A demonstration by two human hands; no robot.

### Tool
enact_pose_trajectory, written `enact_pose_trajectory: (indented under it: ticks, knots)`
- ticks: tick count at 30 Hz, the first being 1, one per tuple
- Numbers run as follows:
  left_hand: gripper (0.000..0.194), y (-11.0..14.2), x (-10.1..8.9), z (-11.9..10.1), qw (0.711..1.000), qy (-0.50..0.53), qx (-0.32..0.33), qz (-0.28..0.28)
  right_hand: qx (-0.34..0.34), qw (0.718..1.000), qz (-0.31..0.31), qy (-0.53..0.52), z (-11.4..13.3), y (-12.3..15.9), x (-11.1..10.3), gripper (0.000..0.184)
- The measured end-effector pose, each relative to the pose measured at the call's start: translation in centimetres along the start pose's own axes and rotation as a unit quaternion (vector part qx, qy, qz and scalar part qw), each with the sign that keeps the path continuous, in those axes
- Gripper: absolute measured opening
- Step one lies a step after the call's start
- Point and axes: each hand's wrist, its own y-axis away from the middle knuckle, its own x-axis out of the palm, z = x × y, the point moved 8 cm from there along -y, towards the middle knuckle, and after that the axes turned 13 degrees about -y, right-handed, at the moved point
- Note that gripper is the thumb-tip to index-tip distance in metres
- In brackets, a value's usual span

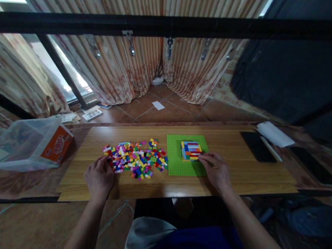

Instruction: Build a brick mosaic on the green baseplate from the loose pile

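Fingers bent, my left hand [99, 177] rests on the wooden board at the left edge of a pile of small coloured toy bricks [140, 159]. Its fingertips meet the nearest bricks, and whatever they may hold is too small to make out. On a green studded baseplate [174, 166] sits a low square build of striped, many-coloured bricks [191, 149]. My right hand [218, 170] reaches over the plate's right side, thumb and finger pinched on a brick at the build's lower right corner. The fingers partly cover that corner.
A clear plastic box [27, 150] with an orange label stands left of the wooden board [159, 188]. On the right lie a dark flat device [256, 146], a white pouch [274, 134] and another dark slab [314, 165]. A black bar [158, 23] crosses above.
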Motion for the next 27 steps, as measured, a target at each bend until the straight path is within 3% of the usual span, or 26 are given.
enact_pose_trajectory:
  ticks: [5,15,19,27]
  knots:
    - [0.037,0.0,0.1,0.2,1.0,0.005,-0.007,-0.004,0.057,0.996,-0.024,-0.068,-0.9,0.0,-0.2,0.03]
    - [0.038,0.1,0.2,0.2,1.0,0.008,-0.011,-0.001,0.188,0.97,-0.073,-0.133,-3.2,-0.3,-0.2,0.044]
    - [0.039,0.1,0.2,0.2,1.0,0.006,-0.011,0.0,0.188,0.977,-0.066,-0.072,-2.9,-0.7,0.2,0.049]
    - [0.037,0.2,0.2,0.2,1.0,0.007,-0.017,0.008,0.145,0.987,-0.061,-0.043,-2.0,-0.4,0.6,0.049]
